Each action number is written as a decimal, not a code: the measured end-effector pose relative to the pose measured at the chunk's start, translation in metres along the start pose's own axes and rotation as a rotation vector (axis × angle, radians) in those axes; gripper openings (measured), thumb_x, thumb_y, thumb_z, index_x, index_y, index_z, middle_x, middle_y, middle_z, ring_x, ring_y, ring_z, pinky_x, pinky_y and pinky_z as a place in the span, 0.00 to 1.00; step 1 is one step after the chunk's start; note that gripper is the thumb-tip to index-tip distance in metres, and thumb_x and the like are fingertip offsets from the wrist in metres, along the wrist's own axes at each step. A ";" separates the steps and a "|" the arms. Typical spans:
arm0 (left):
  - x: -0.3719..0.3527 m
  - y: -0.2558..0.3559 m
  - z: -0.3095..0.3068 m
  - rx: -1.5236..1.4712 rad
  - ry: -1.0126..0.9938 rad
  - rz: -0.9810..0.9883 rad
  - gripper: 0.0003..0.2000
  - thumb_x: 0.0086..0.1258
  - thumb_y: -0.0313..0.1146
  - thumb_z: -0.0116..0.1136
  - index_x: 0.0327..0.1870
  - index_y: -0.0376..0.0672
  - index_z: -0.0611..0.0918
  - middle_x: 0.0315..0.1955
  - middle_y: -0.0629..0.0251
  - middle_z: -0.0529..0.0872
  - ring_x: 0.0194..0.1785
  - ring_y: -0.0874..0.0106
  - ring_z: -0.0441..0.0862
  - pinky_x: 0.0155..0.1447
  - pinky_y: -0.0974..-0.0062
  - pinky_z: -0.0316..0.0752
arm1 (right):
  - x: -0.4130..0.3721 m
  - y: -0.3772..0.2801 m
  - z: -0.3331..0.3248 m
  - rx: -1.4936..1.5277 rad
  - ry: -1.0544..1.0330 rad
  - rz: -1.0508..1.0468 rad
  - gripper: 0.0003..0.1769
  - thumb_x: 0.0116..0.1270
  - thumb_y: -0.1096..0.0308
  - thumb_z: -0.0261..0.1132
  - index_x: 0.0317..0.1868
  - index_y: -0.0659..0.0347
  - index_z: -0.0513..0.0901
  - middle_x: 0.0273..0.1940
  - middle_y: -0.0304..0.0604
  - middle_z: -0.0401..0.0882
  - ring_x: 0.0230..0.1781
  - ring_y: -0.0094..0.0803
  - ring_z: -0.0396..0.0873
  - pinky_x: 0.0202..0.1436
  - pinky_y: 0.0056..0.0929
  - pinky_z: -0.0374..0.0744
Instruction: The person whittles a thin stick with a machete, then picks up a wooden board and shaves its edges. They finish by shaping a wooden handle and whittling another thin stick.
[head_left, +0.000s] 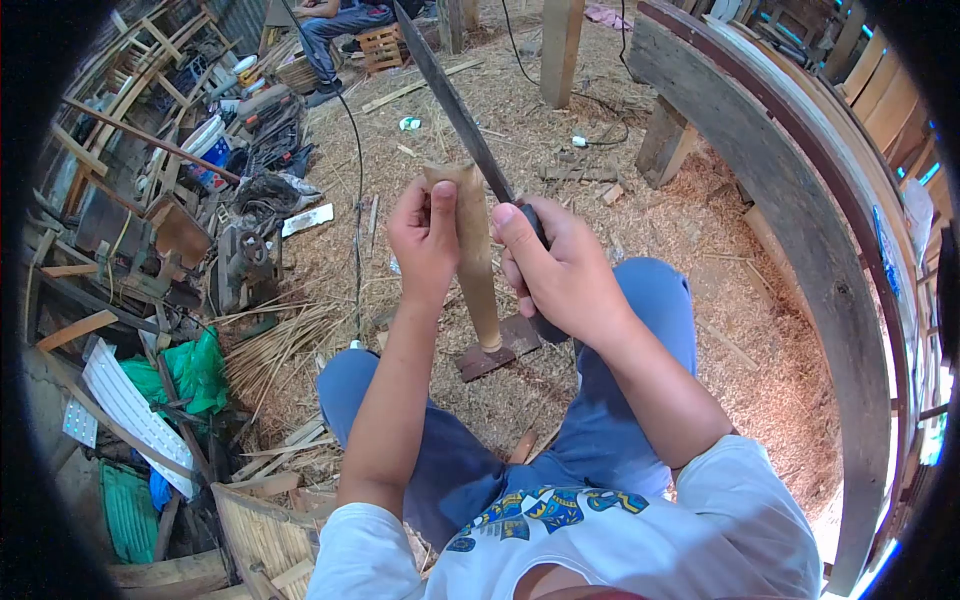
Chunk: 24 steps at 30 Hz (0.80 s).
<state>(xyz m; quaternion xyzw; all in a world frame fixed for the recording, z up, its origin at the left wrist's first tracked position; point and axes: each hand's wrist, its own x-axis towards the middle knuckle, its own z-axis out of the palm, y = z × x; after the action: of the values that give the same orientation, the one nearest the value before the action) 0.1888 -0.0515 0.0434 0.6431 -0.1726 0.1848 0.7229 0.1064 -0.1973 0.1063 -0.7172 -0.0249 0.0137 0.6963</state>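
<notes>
Our left hand pinches the bamboo piece over the wooden block while our right hand grips the machete, whose blade could nick our left thumb if the piece twists.

Just one cam here, head-worn, pointing forward and steeply down past the wearer's white shirt. Super wide lens btw, dark rounded edges and stuff bending toward the rim. The tan stick is near mid-frame and pretty close; the shirt's closer, below the stick in frame, while the shavings-covered floor runs well off beyond it.
</notes>
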 end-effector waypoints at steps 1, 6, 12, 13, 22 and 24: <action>0.001 0.000 0.001 -0.001 0.004 0.008 0.17 0.82 0.46 0.56 0.36 0.42 0.80 0.26 0.80 0.76 0.30 0.88 0.66 0.32 0.82 0.60 | 0.000 0.000 0.000 -0.001 0.000 0.000 0.24 0.80 0.48 0.58 0.37 0.63 0.75 0.20 0.36 0.76 0.15 0.21 0.76 0.18 0.25 0.72; 0.001 -0.002 -0.001 0.008 0.018 0.010 0.17 0.82 0.46 0.56 0.37 0.41 0.80 0.27 0.80 0.77 0.31 0.88 0.67 0.33 0.82 0.60 | -0.001 0.000 0.002 -0.023 0.013 -0.002 0.24 0.80 0.48 0.58 0.36 0.64 0.76 0.19 0.36 0.75 0.15 0.21 0.75 0.18 0.25 0.72; 0.000 -0.010 -0.003 0.010 0.017 -0.011 0.18 0.82 0.48 0.56 0.43 0.40 0.82 0.30 0.78 0.80 0.33 0.88 0.71 0.35 0.84 0.64 | -0.002 -0.002 0.003 -0.053 0.032 0.013 0.23 0.80 0.50 0.59 0.36 0.63 0.77 0.18 0.34 0.74 0.15 0.20 0.74 0.18 0.26 0.70; 0.000 -0.011 -0.003 0.007 0.012 -0.008 0.18 0.82 0.48 0.56 0.44 0.40 0.83 0.31 0.78 0.81 0.34 0.88 0.71 0.36 0.84 0.65 | -0.002 -0.002 0.003 -0.055 0.031 0.010 0.23 0.80 0.50 0.59 0.37 0.63 0.77 0.18 0.34 0.74 0.15 0.20 0.74 0.18 0.26 0.70; 0.001 -0.012 -0.001 -0.025 0.036 0.041 0.14 0.82 0.42 0.58 0.43 0.38 0.84 0.29 0.76 0.82 0.31 0.89 0.72 0.33 0.86 0.66 | -0.003 -0.005 0.003 -0.022 0.018 0.027 0.22 0.81 0.50 0.58 0.39 0.63 0.76 0.20 0.33 0.73 0.15 0.18 0.72 0.18 0.23 0.70; 0.001 -0.012 -0.002 -0.021 0.028 0.052 0.14 0.82 0.42 0.58 0.43 0.38 0.83 0.29 0.76 0.82 0.31 0.89 0.72 0.33 0.86 0.66 | -0.003 -0.005 0.003 -0.016 0.018 0.023 0.23 0.81 0.49 0.58 0.39 0.63 0.76 0.20 0.33 0.73 0.15 0.18 0.72 0.18 0.23 0.69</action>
<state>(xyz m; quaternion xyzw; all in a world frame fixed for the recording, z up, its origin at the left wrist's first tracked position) 0.1957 -0.0509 0.0336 0.6281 -0.1809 0.2108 0.7269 0.1032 -0.1942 0.1114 -0.7230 -0.0107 0.0149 0.6906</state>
